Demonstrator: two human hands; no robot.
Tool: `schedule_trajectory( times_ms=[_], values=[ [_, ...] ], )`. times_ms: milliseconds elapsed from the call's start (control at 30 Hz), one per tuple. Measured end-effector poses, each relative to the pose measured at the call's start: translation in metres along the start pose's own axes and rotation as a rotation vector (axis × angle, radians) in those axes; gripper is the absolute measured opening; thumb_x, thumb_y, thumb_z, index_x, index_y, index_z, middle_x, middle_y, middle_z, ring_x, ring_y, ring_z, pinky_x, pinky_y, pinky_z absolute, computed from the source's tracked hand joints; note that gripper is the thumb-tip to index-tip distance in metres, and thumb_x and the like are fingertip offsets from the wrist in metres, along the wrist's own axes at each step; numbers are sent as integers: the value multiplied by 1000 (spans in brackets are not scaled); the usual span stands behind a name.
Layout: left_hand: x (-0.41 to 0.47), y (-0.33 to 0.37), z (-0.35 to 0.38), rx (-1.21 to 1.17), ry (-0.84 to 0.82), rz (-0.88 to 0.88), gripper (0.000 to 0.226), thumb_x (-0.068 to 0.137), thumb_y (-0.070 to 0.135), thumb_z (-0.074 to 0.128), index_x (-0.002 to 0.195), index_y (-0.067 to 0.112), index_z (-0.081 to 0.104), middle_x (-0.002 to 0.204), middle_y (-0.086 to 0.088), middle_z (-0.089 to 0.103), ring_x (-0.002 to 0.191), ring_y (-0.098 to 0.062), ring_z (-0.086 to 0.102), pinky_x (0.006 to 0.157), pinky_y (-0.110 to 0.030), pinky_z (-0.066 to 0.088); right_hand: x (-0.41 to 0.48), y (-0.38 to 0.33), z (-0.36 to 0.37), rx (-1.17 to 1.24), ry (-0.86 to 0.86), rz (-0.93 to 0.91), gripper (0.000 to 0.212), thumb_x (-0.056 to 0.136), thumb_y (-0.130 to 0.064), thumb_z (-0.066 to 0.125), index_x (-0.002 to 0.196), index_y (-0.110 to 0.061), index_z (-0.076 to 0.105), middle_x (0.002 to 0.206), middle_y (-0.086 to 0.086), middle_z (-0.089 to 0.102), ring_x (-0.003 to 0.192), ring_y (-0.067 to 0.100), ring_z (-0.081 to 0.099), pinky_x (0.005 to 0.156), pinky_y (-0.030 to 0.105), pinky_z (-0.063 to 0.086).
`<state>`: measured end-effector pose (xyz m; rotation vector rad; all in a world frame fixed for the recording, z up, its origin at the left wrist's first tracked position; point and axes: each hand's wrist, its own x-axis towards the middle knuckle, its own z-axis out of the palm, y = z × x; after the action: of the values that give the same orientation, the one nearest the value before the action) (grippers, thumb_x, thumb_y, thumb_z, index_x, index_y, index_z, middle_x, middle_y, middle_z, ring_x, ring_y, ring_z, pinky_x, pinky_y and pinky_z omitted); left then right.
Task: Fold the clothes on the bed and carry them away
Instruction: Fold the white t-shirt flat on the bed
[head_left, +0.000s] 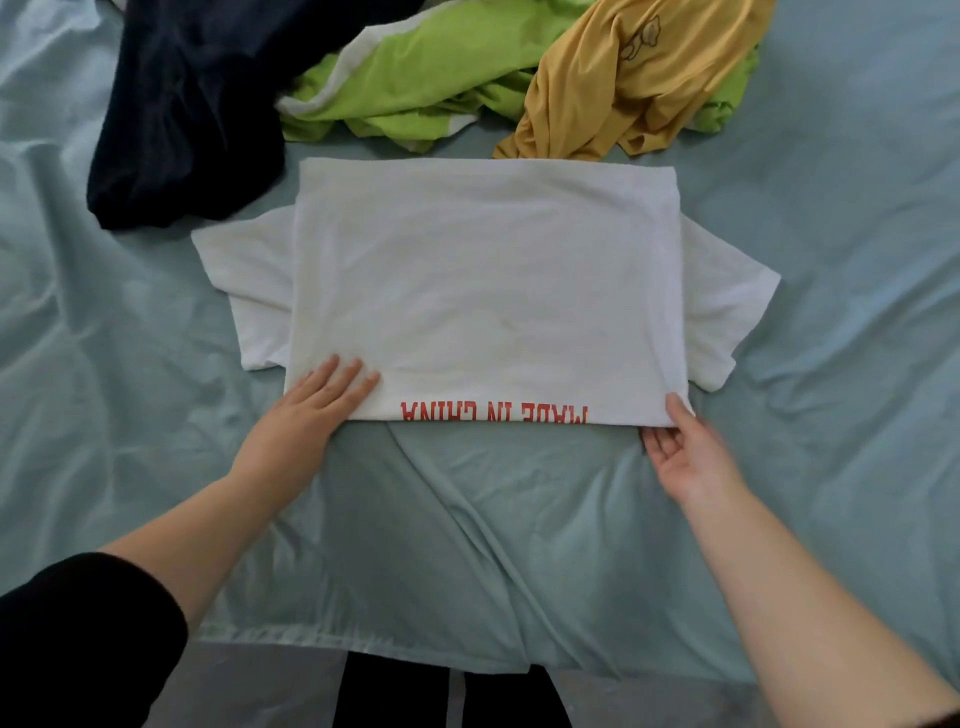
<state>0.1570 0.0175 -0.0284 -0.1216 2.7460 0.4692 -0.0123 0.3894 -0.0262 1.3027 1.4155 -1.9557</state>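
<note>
A white T-shirt (483, 291) lies folded in half on the pale blue bed sheet (467, 519), sleeves sticking out on both sides, red lettering along its near edge. My left hand (306, 410) rests flat, palm down, on the shirt's near left corner. My right hand (685, 447) pinches the near right corner, thumb on top and fingers underneath. Behind the shirt lie a dark navy garment (192, 104), a lime green garment (415, 88) and a mustard yellow garment (634, 78), all unfolded.
The bed's near edge (363, 639) runs across the bottom of the view, with the floor and dark trouser legs (447, 691) below it. The sheet is wrinkled on the left and right of the shirt.
</note>
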Motion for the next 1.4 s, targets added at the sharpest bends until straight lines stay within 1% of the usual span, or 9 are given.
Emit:
schedule_trajectory(
  times_ms=[133,267,467,667,867,1000,1067,1300,1400],
  values=[
    [-25,5,-5,12,-68,18,87,77,-19,42,151,18,18,157,3,12,148,-24,8,117,-28,7,-19,7,-29,-103,26,-5,9,93,-5,59,91,-14,58,73,-2,74,62,7,71,58,24,60],
    [-72,16,-7,54,-156,76,102,54,-28,55,146,12,35,151,-8,36,138,-39,34,108,-45,34,-47,31,-77,-214,57,52,8,92,-3,59,88,-10,58,69,-3,74,63,9,71,60,23,60],
    [-86,61,12,73,-292,-179,84,88,19,45,150,41,-6,160,8,-15,148,-16,-14,120,-41,2,-60,40,-92,-246,14,104,2,91,-11,63,93,-10,62,83,3,73,82,16,67,70,27,55],
    [-4,184,32,44,-265,38,80,92,57,36,142,49,-25,149,9,-39,140,-20,-35,115,-56,-11,-30,-4,-68,-73,9,97,23,92,-19,62,114,-13,58,101,4,66,97,17,62,89,29,47],
    [68,261,45,133,-315,142,78,94,60,31,150,37,-18,158,4,-27,146,-19,-24,119,-47,-10,-12,-15,-67,-450,53,-223,7,83,-13,72,85,-15,65,87,4,72,71,16,67,59,26,53],
    [78,262,35,135,-359,133,69,96,49,37,152,40,-2,162,7,-9,149,-18,-5,120,-42,5,-10,-7,-98,-728,141,-384,36,85,-30,70,76,2,55,71,12,61,66,21,53,64,45,51],
    [88,267,24,89,-286,125,60,96,43,40,150,37,18,159,5,16,145,-21,17,115,-39,19,-6,-4,-106,-810,160,-422,45,85,-34,70,64,-4,44,60,12,51,59,20,44,55,39,39],
    [195,327,-2,-49,-123,160,51,94,30,52,143,25,38,148,3,38,126,-25,48,98,-40,42,1,-11,-108,-632,84,-256,43,74,-45,78,55,-17,52,48,-12,52,49,9,47,55,29,40],
    [237,355,0,-74,-282,113,48,87,30,62,132,25,48,136,3,51,117,-23,56,91,-36,47,-7,0,-107,-657,-51,-244,39,68,-49,80,75,-12,70,77,-5,69,70,9,63,67,31,52]
  ],
)
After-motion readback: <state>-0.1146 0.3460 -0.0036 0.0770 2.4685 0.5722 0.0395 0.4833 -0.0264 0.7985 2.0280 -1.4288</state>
